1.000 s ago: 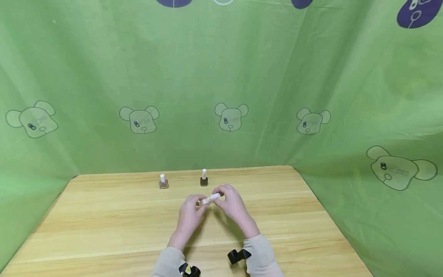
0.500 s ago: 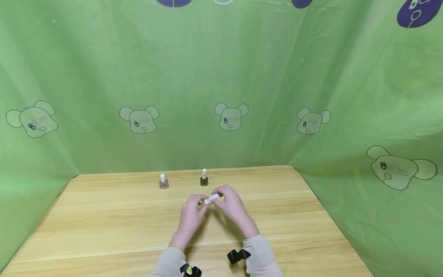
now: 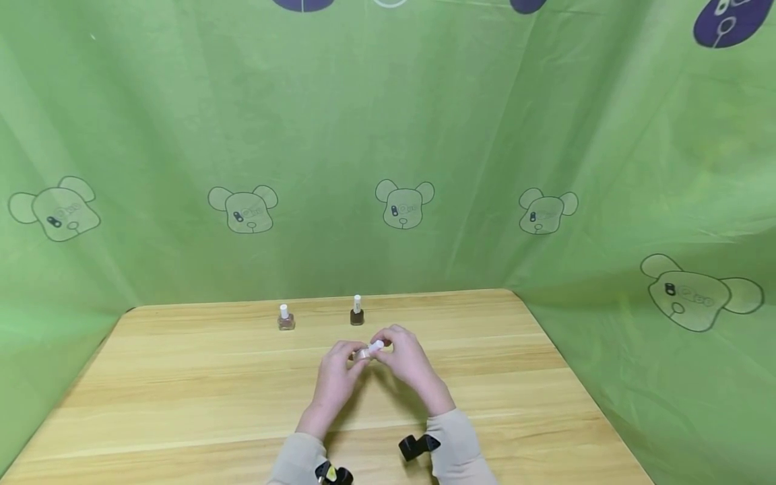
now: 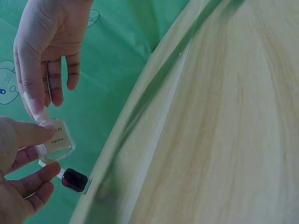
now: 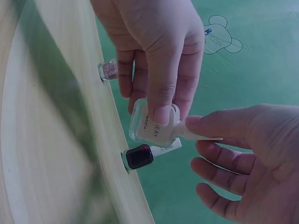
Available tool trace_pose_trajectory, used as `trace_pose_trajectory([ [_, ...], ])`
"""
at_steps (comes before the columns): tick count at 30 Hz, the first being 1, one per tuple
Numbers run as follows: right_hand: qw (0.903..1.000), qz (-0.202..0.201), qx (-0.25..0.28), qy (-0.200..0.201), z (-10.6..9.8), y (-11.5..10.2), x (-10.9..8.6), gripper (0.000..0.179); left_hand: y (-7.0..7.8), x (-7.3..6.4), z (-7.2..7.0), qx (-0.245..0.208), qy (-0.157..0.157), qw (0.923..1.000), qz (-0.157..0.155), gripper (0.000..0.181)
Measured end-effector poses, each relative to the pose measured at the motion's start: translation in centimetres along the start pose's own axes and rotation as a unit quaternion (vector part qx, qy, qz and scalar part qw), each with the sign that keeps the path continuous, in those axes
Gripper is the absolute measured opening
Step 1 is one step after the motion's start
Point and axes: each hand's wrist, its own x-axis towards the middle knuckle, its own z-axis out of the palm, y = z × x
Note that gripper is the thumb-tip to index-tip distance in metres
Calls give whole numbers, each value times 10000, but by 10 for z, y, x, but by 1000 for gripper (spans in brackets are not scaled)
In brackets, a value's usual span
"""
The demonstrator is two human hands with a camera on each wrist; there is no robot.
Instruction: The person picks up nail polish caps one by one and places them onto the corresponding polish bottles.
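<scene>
Wooden surface (image 3: 182, 377), green bear-print backdrop (image 3: 388, 135) | left hand (image 3: 335, 377) grips clear polish bottle (image 5: 152, 123) above mid-surface | right hand (image 3: 409, 364) pinches its white cap (image 3: 376, 346) | cap looks shorter than a second ago, so turning | pink bottle (image 3: 285, 316), dark bottle (image 3: 356, 312) stand behind.

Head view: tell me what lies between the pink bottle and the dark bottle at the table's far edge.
Only bare table lies between the pink bottle and the dark bottle; the head view shows it.
</scene>
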Motion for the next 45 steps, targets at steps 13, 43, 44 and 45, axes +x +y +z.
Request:
trace_pose_trajectory([
  [13,9894,-116,1423,-250,-6,14,3,29,-4,2,0,-1218,-338,9909,-451,30],
  [43,9796,253,1682,1069,-1,17,6,16,1,2,6,-1818,-463,9801,-653,36],
  [44,9800,242,1613,1144,-1,16,5,16,3,2,6,-1728,-436,9821,-606,35],
  [45,9804,223,1532,1217,0,16,5,15,4,2,6,-1662,-421,9834,-587,35],
])
